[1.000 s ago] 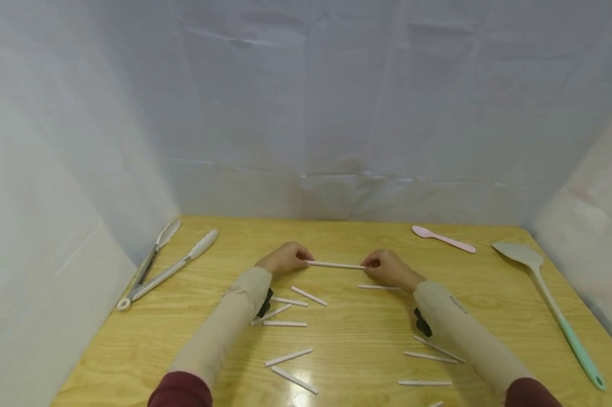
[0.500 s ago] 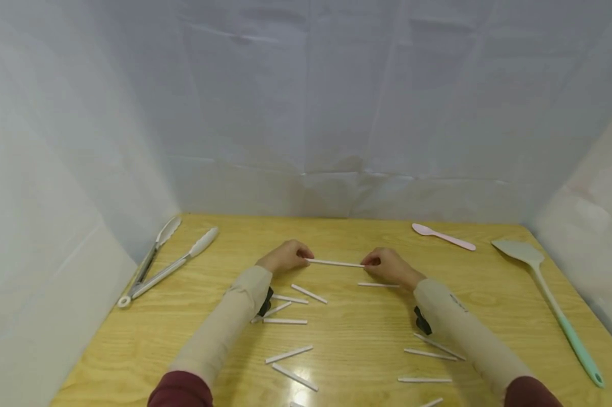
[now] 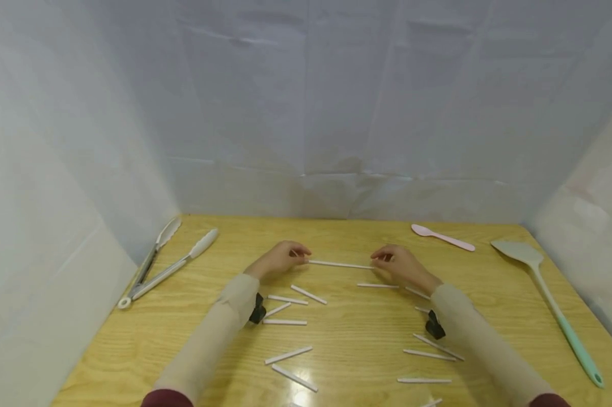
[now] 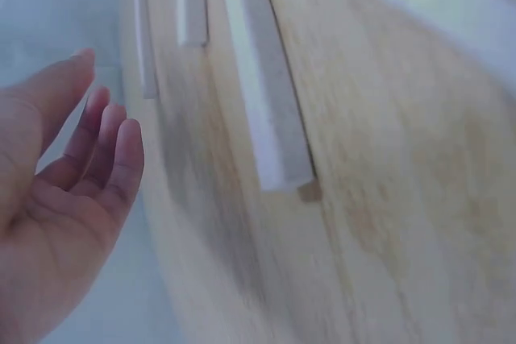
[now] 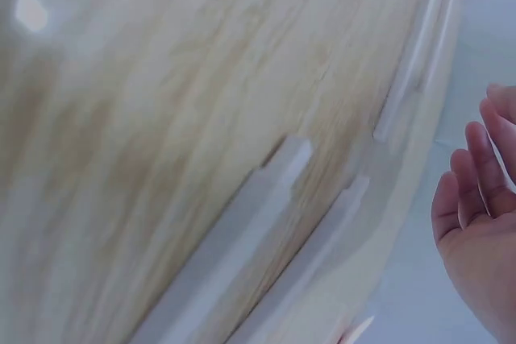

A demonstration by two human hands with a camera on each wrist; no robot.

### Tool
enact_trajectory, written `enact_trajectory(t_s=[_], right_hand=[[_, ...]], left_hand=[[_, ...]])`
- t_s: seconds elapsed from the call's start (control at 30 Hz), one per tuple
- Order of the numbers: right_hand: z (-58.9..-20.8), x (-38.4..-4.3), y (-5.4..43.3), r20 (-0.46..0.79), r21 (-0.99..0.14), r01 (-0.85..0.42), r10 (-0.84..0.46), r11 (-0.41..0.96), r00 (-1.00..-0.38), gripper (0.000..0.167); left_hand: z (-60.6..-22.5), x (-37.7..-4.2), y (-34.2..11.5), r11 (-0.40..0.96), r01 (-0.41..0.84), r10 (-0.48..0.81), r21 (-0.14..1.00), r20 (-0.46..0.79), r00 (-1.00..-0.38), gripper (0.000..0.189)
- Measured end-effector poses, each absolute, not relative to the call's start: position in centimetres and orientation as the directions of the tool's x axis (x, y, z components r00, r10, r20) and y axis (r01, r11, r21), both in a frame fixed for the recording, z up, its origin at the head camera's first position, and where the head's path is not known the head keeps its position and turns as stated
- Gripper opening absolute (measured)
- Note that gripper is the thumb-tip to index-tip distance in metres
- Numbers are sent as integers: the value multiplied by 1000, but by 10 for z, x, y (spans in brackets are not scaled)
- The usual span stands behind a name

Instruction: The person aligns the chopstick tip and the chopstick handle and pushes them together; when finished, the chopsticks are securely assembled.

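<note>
A thin white stick (image 3: pixel 339 264) spans the gap between my hands in the head view and appears to lie on the table. It looks longer than the others. My left hand (image 3: pixel 280 259) is at its left end, with thumb and fingers parted in the left wrist view. At the right end, the fingers of my right hand (image 3: pixel 401 267) are spread and loosely bent, gripping nothing. One short white stick (image 3: pixel 378 285) lies just in front of the right hand. Nearer the left hand lie more sticks, among them a slanted white stick (image 3: pixel 308 294).
Metal tongs (image 3: pixel 160 271) lie spread on the left of the wooden table (image 3: pixel 352 333). A pink spoon (image 3: pixel 442 237) and a long spatula with a green handle (image 3: pixel 550 294) lie on the right. Several more white sticks are scattered in front. White sheeting (image 3: pixel 336 113) encloses the sides and back.
Both hands have let go of the long stick and drawn slightly apart, the right one moving right, the left one left. The stick stays about where it was.
</note>
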State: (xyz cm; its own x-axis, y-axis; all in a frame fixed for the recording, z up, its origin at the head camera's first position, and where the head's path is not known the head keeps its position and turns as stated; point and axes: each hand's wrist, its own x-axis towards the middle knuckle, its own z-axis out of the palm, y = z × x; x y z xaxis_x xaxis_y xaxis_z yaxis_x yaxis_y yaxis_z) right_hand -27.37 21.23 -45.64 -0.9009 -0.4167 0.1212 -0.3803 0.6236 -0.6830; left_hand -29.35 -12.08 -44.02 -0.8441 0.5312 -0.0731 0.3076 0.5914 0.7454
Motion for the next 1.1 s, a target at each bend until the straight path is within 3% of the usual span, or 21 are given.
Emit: enact_trajectory(t_s=[0.17, 0.3, 0.53, 0.7, 1.1], right_hand=[[-450, -261, 221, 146, -684, -405, -430, 607, -891, 23], [-449, -251, 225, 89, -693, -364, -426, 623, -900, 26], [-456, -243, 228, 84, -673, -417, -498, 611, -863, 25], [-463, -241, 228, 38, -686, -401, -520, 607, -853, 28], [-464, -242, 222, 93, -609, -500, -570, 616, -816, 13]], left_hand=[[-437, -280, -130, 557, 309, 546, 771, -60, -836, 28], [-438, -271, -137, 550, 349, 578, 758, -44, -815, 27], [-444, -257, -144, 521, 281, 615, 806, -126, -778, 27], [-447, -254, -144, 519, 317, 656, 794, -132, -743, 28], [-447, -253, -138, 556, 303, 648, 774, -176, -741, 19]])
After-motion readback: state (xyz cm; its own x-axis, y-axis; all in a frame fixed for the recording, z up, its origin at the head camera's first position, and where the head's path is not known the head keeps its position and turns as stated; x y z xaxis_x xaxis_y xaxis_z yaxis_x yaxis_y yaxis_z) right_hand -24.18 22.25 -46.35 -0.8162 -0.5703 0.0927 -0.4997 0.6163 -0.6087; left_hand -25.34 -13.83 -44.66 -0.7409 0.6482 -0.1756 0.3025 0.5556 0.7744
